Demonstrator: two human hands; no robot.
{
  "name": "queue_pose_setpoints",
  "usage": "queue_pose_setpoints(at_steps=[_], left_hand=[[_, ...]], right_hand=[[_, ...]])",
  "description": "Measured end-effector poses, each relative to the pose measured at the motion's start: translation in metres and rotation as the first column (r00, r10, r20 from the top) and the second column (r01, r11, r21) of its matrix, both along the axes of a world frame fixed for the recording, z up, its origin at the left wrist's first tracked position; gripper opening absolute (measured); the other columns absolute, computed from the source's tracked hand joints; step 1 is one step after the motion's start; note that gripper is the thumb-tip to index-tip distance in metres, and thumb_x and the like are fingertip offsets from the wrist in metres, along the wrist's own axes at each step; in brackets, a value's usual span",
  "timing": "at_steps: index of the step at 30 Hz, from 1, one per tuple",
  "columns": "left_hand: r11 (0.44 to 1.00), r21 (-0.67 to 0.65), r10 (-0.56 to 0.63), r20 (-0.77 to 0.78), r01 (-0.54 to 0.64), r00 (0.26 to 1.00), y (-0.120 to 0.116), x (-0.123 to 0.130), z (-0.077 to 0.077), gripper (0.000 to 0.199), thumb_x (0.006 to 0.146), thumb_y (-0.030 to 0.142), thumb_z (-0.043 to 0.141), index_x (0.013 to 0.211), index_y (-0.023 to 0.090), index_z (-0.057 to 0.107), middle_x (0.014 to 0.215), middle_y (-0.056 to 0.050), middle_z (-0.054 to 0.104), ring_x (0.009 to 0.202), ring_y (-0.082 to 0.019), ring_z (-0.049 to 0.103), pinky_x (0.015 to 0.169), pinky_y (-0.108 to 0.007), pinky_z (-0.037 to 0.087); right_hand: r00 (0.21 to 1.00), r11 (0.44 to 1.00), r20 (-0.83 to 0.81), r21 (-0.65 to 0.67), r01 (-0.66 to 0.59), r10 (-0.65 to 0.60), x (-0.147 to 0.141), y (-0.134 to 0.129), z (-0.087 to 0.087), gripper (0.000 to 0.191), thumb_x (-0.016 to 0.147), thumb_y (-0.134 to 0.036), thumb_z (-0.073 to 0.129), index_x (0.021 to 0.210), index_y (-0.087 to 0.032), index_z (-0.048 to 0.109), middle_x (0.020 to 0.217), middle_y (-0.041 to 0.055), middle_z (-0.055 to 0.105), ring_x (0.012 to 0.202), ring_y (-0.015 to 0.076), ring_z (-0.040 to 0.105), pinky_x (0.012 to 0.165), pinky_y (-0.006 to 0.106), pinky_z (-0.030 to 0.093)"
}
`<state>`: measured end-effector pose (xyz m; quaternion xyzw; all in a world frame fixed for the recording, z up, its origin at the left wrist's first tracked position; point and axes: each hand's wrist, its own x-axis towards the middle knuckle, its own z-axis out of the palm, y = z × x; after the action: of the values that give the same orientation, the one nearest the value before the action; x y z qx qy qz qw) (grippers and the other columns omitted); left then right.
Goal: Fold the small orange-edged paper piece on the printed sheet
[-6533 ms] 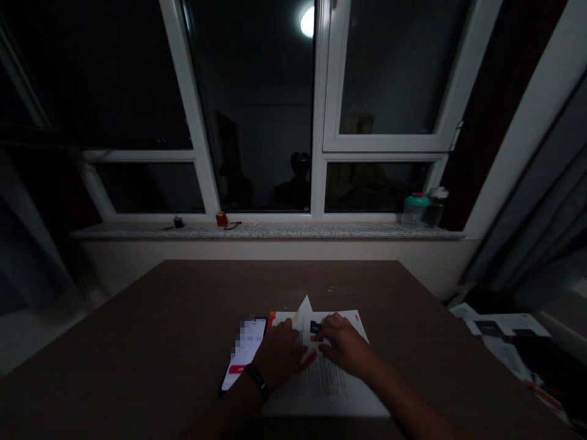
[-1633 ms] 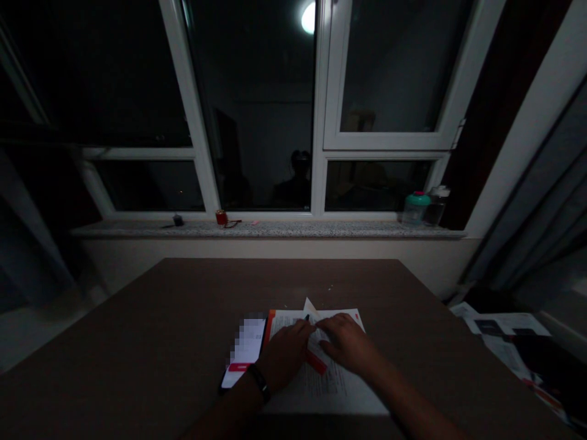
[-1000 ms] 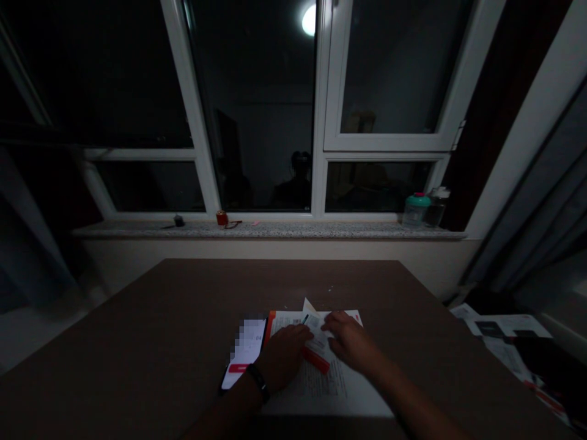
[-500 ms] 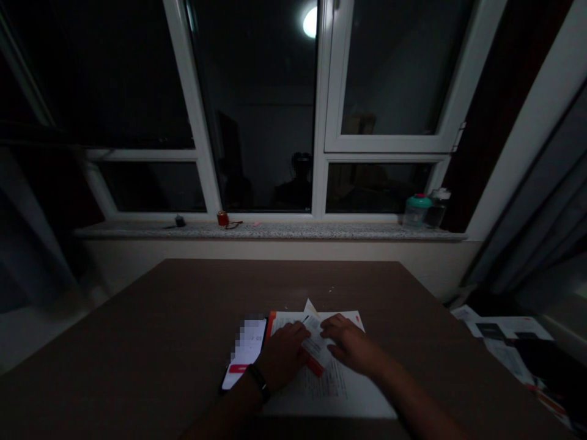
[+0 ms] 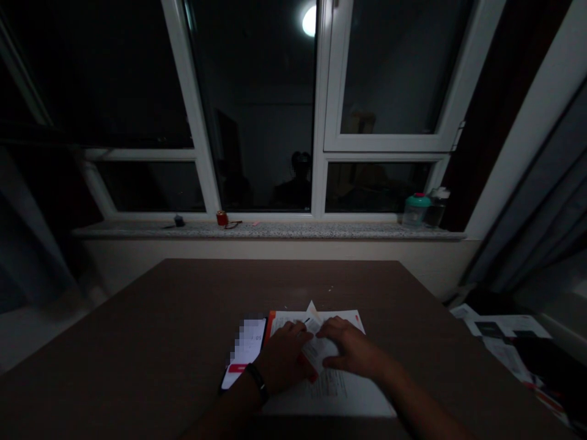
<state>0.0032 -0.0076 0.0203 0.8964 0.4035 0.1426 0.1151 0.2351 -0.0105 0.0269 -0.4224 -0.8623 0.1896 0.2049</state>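
Observation:
A white printed sheet with an orange left edge (image 5: 362, 391) lies on the brown table. On top of it is a small folded paper (image 5: 321, 352) with a red-orange lower edge and a pointed white tip sticking up at the back. My left hand (image 5: 285, 357), with a dark band at the wrist, rests on the left side of the folded paper, fingers bent over it. From the right my right hand (image 5: 351, 347) touches the same paper, fingertips close to the left ones and thumb apart. A lit phone (image 5: 247, 345) lies left of the sheet, partly behind my left wrist.
The brown table (image 5: 151, 342) reaches to the wall below the window. On the stone sill (image 5: 293, 230) stand a small red object (image 5: 222, 218), a dark small item and a green-lidded bottle (image 5: 416, 211). Papers (image 5: 509, 327) lie beyond the table's right edge.
The folded paper has shifted and turned slightly under my hands, its lower red end moving left. My right fingertips have come a little left, nearer my left hand.

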Motion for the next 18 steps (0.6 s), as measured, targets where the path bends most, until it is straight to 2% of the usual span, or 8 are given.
queue_pose_setpoints(at_steps=[5,9,18], left_hand=[[0.998,-0.058,-0.014,-0.040,0.011,0.999,0.001,-0.002,-0.001,0.074,0.069,0.054,0.082,0.132,0.027,0.054,0.141,-0.006,0.051,0.123,-0.036,0.046,0.103,-0.051,0.037],[0.997,-0.075,-0.004,-0.064,0.000,0.998,0.003,-0.002,-0.003,0.080,0.070,0.059,0.080,0.138,0.029,0.050,0.146,-0.006,0.047,0.130,-0.038,0.041,0.107,-0.053,0.033],[0.999,0.004,-0.048,-0.007,0.048,0.999,0.003,0.001,0.002,0.073,0.068,0.058,0.082,0.128,0.026,0.057,0.131,-0.005,0.059,0.110,-0.031,0.052,0.097,-0.046,0.042]], right_hand=[[1.000,1.000,0.021,-0.019,0.000,0.000,-0.002,0.000,0.000,0.058,0.068,-0.035,0.080,0.121,-0.023,0.061,0.121,0.0073,0.059,0.113,0.0270,0.051,0.097,0.038,0.040],[1.000,1.000,0.031,-0.018,-0.004,0.005,-0.002,0.000,0.000,0.062,0.065,-0.035,0.083,0.122,-0.024,0.060,0.120,0.0067,0.059,0.112,0.0274,0.051,0.097,0.039,0.039],[0.999,0.999,0.019,-0.029,0.042,-0.042,-0.004,0.005,-0.010,0.062,0.063,-0.036,0.086,0.119,-0.026,0.062,0.119,0.0052,0.060,0.111,0.0275,0.051,0.095,0.038,0.040]])
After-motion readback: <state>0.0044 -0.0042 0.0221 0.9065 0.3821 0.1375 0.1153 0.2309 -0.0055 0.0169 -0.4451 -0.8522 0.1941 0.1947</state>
